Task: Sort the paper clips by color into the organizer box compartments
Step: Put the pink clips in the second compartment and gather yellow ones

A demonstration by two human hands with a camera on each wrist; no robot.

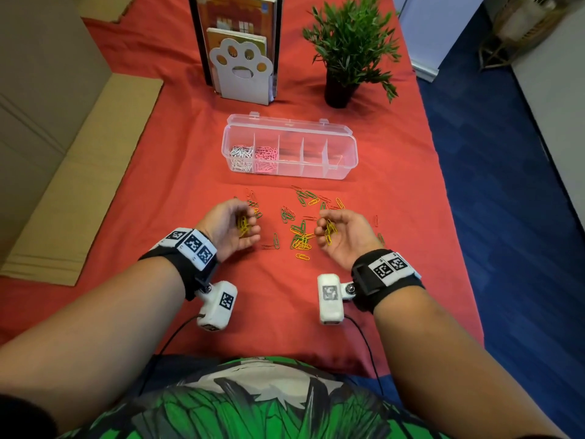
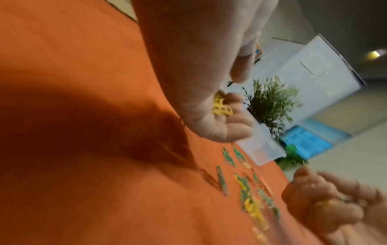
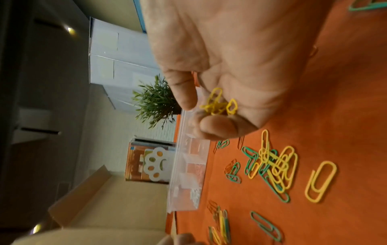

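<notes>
Both my palms are cupped w/ loose yellow clips: left hand [image 1: 232, 226] holds a bunch, right hand [image 1: 343, 234] another, fingers curled round but not tight. Risk: some slip out en route, or land in the wrong slot. Organizer box [image 1: 343, 167] sits far side; white clips [image 1: 241, 156] leftmost, pink clips [image 1: 266, 158] next, rest look empty.

A red cloth [image 1: 142, 147] is covering the table. Flattened cardboard [image 1: 79, 172] is lying along its left edge. Blue carpet [image 1: 506, 201] is covering the floor at right. What is possibly a white cabinet [image 1: 437, 30] is standing beyond.
</notes>
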